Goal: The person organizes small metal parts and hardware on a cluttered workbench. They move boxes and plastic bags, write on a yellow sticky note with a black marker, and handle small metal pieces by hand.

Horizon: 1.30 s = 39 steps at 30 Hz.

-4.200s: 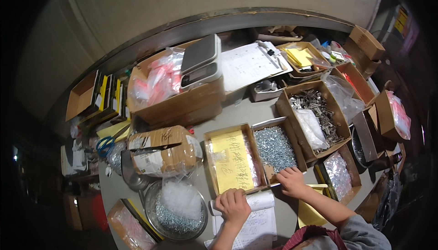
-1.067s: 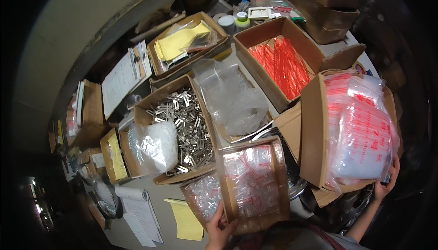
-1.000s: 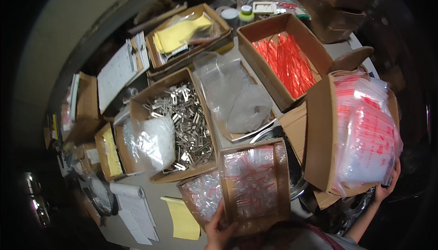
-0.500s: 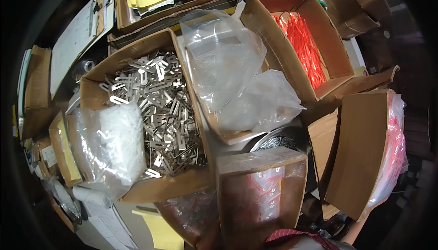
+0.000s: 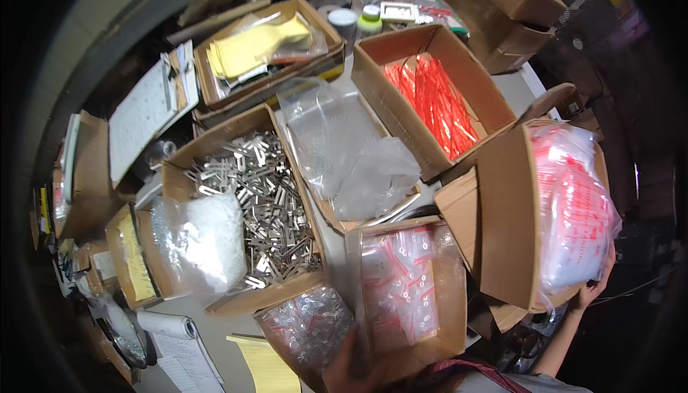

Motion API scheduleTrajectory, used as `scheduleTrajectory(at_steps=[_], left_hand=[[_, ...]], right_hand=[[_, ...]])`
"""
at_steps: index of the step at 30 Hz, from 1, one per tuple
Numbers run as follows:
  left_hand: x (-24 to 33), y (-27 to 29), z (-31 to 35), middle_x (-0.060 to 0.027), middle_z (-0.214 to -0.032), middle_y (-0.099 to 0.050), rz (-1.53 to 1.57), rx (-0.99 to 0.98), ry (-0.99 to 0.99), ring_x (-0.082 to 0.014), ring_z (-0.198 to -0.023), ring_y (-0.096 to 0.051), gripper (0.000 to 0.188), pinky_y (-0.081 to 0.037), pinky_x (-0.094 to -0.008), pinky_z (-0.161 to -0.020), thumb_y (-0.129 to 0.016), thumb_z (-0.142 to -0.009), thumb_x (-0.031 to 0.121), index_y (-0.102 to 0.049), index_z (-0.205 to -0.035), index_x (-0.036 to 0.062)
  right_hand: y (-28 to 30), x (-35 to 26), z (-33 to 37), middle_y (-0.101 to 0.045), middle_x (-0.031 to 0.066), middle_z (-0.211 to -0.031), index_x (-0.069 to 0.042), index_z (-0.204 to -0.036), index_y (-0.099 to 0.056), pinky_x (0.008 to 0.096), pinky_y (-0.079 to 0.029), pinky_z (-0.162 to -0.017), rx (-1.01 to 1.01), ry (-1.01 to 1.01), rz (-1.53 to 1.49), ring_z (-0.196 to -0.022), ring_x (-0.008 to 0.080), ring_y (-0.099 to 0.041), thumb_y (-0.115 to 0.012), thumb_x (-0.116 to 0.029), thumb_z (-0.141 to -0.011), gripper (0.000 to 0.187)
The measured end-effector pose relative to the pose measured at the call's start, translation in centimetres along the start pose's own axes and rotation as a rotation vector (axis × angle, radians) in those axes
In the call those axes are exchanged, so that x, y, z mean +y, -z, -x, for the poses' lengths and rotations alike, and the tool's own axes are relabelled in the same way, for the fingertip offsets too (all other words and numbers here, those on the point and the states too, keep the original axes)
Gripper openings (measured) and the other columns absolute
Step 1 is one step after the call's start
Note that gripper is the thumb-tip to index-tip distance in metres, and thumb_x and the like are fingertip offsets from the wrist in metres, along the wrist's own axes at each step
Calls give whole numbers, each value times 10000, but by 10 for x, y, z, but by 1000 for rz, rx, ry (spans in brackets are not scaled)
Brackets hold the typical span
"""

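Observation:
My left hand [image 5: 348, 363] is low in the picture, at the near corner where two small cardboard boxes meet. It is dim, and most of its fingers are hidden. The left of these boxes holds clear plastic packets [image 5: 309, 326]; the right one [image 5: 454, 325] holds flat clear packets [image 5: 403, 285] with red strips and small white rings. At the right, my right hand [image 5: 590, 294] is closed at the lower edge of a tilted cardboard box [image 5: 507, 214]. Clear bags with red strips [image 5: 573, 210] bulge out of that box, just above the fingers.
A large box [image 5: 315, 278] of metal slotted brackets [image 5: 276, 214] stands left of centre, a bag of white pieces [image 5: 211, 246] over its corner. Beyond are loose clear bags [image 5: 351, 156], a box of red strips [image 5: 433, 106] and a box of yellow papers [image 5: 258, 45]. Notepads [image 5: 179, 346] lie near left.
The view has shifted, so the boxes sit differently in it. My left hand has come into sight at the small boxes, and my right hand now shows at the tilted box.

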<state>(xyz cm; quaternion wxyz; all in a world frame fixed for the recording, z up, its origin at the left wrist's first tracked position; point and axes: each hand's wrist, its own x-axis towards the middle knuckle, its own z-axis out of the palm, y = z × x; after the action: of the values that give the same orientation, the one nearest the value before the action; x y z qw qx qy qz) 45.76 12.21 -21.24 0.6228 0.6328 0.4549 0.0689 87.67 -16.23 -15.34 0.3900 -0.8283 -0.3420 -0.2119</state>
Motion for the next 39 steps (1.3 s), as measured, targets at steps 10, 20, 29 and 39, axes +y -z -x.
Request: scheduleTrajectory(at_steps=[10, 20, 29, 39], left_hand=[[14, -58, -18, -125, -1373, -562, 608, -3, 26, -202, -1212, -554, 642, -454, -283, -985, -603, -988, 105, -295, -1541, 3], [44, -95, -43, -164, -1486, -414, 560, -116, -99, -181, -1264, -517, 684, -503, -275, -949, -567, -1036, 181, -181, -1560, -33], [16, -103, -58, -159, -1351, -587, 192, -213, -139, -203, -1177, -606, 520, -533, -308, -952, -524, -1058, 201, -362, -1492, -36], [-22, -60, -2, -138, -1223, -661, 410, -45, -183, -198, -1119, -647, 327, -524, -303, -937, -489, -1061, 135, -552, -1312, -65]], right_hand=[[-7, -12, -7, -472, 235, -1455, -4, -1063, -601, 488, -300, -1143, -1, 88, 67, -1367, 379, -440, -749, -437, -812, 522], [-17, -22, -13, -495, 239, -1421, -11, -1013, -585, 482, -395, -1096, 44, 89, -42, -1305, 406, -517, -702, -233, -743, 368], [-18, -21, -13, -500, 240, -1411, -11, -1014, -582, 480, -391, -1097, 57, 89, -73, -1302, 413, -515, -698, -257, -721, 399], [-20, -29, -12, -451, 212, -1472, -18, -1138, -580, 461, -349, -1117, 53, 99, -90, -1351, 380, -463, -683, -371, -816, 489]])
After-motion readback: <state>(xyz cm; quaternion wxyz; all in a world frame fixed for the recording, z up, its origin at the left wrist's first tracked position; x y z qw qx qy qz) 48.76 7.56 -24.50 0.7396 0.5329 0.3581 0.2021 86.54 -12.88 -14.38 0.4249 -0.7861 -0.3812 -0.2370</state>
